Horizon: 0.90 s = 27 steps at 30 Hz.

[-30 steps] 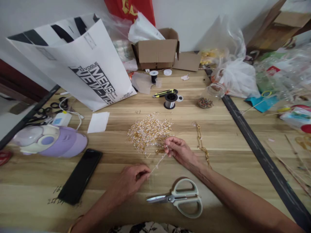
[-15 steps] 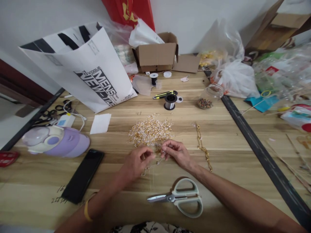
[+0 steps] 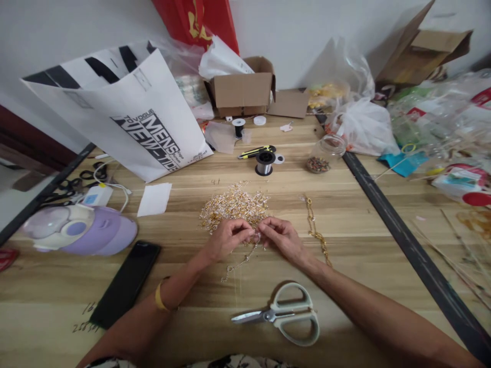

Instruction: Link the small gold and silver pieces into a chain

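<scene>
My left hand [image 3: 232,238] and my right hand [image 3: 282,239] meet fingertip to fingertip at the near edge of a pile of small gold and clear beads [image 3: 233,205]. Each is closed in a pinch. From the right fingertips a silvery beaded chain [image 3: 241,262] hangs down and trails onto the table. A fine, faint thread runs below the left fingers, which seem to pinch it; the exact contact is hidden. Nearer to me lie scissors [image 3: 278,314] with pale handles, blades slightly apart. A gold chain [image 3: 316,232] lies to the right of my hands.
Behind the pile are a wire spool [image 3: 264,162], a yellow-black utility knife [image 3: 253,152] and a bead jar [image 3: 318,162]. A phone [image 3: 126,283], a purple bottle [image 3: 95,230] and a white paper bag [image 3: 126,117] stand or lie left. Plastic bags [image 3: 362,125] fill the back right.
My left hand has moved up and right, closing the gap to the right fingertips. The beaded chain now hangs more in the open. The whole view has shifted slightly.
</scene>
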Tool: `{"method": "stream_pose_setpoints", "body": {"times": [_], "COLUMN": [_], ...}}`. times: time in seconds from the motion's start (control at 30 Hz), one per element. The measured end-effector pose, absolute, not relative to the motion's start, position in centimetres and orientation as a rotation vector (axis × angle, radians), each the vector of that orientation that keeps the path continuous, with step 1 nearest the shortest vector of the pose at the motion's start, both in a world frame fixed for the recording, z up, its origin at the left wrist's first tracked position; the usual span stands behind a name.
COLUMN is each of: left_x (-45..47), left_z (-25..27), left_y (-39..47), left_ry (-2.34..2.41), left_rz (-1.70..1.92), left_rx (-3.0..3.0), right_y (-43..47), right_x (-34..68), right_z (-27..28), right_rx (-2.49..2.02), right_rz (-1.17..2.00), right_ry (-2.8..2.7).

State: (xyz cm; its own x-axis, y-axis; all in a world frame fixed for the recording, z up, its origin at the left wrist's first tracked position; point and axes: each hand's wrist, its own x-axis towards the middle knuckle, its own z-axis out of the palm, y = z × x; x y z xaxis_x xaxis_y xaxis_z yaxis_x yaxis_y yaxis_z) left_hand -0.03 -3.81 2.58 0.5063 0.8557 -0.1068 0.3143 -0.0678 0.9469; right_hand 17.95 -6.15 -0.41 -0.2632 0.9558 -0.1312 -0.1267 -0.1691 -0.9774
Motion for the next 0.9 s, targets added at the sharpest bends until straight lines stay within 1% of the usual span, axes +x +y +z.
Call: {"method": "stream_pose_setpoints", "body": {"times": [0.1, 0.23, 0.37, 0.43, 0.53, 0.8, 0.9], "left_x": [0.3, 0.7, 0.9, 0.9, 1.0, 1.3, 1.5], "left_z": [2.7, 3.1, 3.2, 3.0, 2.7, 2.8, 2.8], "left_y": [-3.6, -3.6, -3.6, -3.6, -3.7, -4.1, -4.2], "left_ry": [0.984, 0.938, 0.909, 0.899, 0.914, 0.969, 1.005], "left_rz": [0.577, 0.572, 0.569, 0.591, 0.633, 0.691, 0.717], "left_rx": [1.627, 1.622, 1.610, 1.604, 1.597, 1.555, 1.599], "right_y": [-5.8, -5.8, -6.4, -6.7, -6.6, -6.0, -6.0], "right_x": [18.5, 19.1, 19.6, 19.7, 19.7, 20.0, 20.0], "right_z": [0.1, 1.3, 3.4, 4.1, 4.4, 3.0, 3.1], "right_rx": [-1.152, -1.219, -1.160, -1.116, -1.146, -1.178, -1.194], "right_rz": [1.443, 1.017, 0.799, 0.845, 0.990, 1.233, 1.250], "right_ry": [-1.295, -1.284, -1.492, -1.742, -1.913, -1.828, -1.805]}}
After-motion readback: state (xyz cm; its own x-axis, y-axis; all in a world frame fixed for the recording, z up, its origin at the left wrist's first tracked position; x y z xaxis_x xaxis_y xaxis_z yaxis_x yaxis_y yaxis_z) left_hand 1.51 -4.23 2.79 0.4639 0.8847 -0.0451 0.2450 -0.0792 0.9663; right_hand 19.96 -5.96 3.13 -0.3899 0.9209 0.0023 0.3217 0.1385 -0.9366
